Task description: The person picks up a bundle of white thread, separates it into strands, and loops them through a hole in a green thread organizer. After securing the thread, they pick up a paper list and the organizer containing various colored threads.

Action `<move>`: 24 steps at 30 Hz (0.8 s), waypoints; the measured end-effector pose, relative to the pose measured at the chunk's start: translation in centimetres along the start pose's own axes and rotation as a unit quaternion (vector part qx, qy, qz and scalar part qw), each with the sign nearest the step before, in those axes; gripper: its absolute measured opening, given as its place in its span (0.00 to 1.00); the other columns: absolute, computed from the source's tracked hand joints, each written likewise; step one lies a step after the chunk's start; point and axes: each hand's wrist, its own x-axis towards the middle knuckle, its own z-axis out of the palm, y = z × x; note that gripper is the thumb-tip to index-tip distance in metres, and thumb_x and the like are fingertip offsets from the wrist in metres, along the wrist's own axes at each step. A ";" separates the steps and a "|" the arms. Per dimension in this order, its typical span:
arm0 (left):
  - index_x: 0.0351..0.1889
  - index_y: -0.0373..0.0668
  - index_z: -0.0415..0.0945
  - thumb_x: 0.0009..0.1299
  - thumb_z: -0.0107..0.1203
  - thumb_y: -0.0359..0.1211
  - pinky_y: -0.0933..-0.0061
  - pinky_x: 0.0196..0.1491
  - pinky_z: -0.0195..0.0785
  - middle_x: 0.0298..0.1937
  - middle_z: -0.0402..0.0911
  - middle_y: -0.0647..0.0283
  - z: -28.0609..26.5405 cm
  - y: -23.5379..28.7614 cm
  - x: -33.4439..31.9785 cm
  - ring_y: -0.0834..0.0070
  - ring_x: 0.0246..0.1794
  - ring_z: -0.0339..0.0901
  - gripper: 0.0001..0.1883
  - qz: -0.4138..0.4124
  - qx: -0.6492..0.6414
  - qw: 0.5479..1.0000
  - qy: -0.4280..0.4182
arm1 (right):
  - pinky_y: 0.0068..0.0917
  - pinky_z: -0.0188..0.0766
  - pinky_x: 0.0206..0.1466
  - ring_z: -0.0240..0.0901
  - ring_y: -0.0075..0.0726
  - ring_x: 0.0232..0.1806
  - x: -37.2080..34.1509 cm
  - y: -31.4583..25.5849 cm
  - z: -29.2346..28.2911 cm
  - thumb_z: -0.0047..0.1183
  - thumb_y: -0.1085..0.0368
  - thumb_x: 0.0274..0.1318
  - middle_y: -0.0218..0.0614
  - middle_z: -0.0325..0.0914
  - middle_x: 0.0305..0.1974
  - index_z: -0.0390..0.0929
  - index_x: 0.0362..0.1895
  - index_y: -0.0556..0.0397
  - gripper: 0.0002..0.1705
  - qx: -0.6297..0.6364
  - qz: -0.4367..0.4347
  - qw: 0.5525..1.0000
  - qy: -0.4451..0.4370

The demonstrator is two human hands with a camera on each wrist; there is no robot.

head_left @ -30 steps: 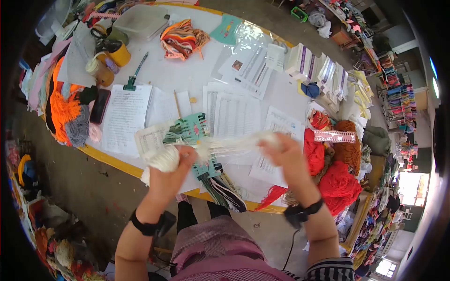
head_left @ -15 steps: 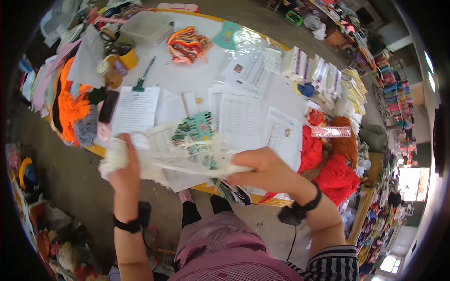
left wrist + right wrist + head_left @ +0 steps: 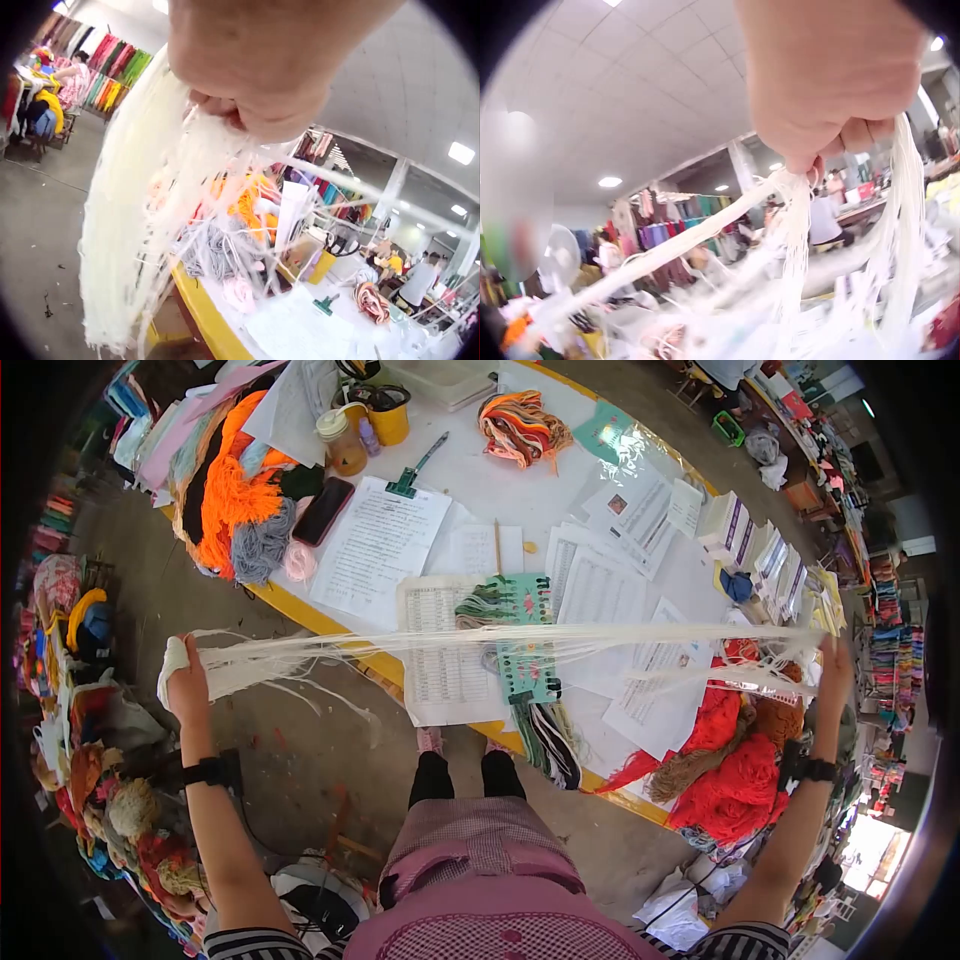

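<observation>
Left hand (image 3: 190,685) and right hand (image 3: 835,675) swinging wide apart, white yarn (image 3: 450,637) stretching between them

Since the earlier frame, both hands are spreading outward and the yarn is pulling out from a slack, bunched span into a long one. Its long axis is running side to side in front of the body, almost level from hand to hand. The left hand is gripping the thicker bunch with curled fingers, out past the table edge (image 3: 295,608); the right hand is pinching the other end, with strands hanging below its fingers. Loose ends are trailing under the span beside the left hand.

Between the hands, beneath the yarn, a green punched card (image 3: 522,660) is lying over a printed sheet (image 3: 430,685), roughly midway, perhaps slightly nearer the right hand. Dark and pale threads (image 3: 548,745) are hanging from its near end.

Red yarn (image 3: 735,745) is lying inward of the right hand and closer to the body. Orange yarn (image 3: 235,495) is lying ahead of the left hand.

Among the containers, a yellow mug (image 3: 392,428) is standing ahead and to the right of the left hand, holding dark-handled items. A lidded jar (image 3: 345,452) is standing just beside it, holding something brownish. Farther ahead, a clear tub (image 3: 447,390) is sitting; its contents are staying unclear.
</observation>
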 end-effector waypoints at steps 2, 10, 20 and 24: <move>0.41 0.40 0.77 0.76 0.47 0.41 0.62 0.37 0.69 0.32 0.80 0.51 0.7 -2.7 -0.1 0.52 0.34 0.78 0.14 -0.008 -0.003 1.000 -0.005 | 0.38 0.69 0.47 0.76 0.52 0.42 0.8 1.7 -2.6 0.45 0.50 0.67 0.49 0.80 0.40 0.75 0.52 0.55 0.23 -0.120 -0.021 0.992 0.017; 0.45 0.38 0.80 0.75 0.43 0.52 0.69 0.27 0.66 0.31 0.84 0.58 6.0 -12.6 -1.2 0.71 0.21 0.75 0.26 -0.208 -0.256 0.925 -0.191 | 0.51 0.67 0.46 0.73 0.63 0.47 4.2 14.7 -6.7 0.39 0.43 0.65 0.49 0.80 0.41 0.73 0.49 0.50 0.25 -0.286 0.062 0.956 0.018; 0.31 0.26 0.77 0.65 0.52 0.38 0.64 0.19 0.73 0.21 0.82 0.52 2.5 4.7 -1.4 0.63 0.17 0.82 0.19 -0.265 -0.087 0.819 -0.501 | 0.44 0.69 0.37 0.75 0.55 0.35 -0.3 2.0 -0.6 0.62 0.55 0.41 0.53 0.76 0.29 0.77 0.29 0.59 0.19 -0.254 -0.007 0.922 -0.293; 0.56 0.30 0.70 0.70 0.48 0.35 0.74 0.25 0.74 0.47 0.82 0.47 6.1 12.1 -4.2 0.63 0.36 0.85 0.21 -0.209 -0.513 0.599 -0.579 | 0.42 0.68 0.37 0.75 0.54 0.33 -4.6 -6.7 4.9 0.63 0.57 0.42 0.51 0.76 0.28 0.76 0.29 0.60 0.18 -0.157 -0.064 0.935 -0.312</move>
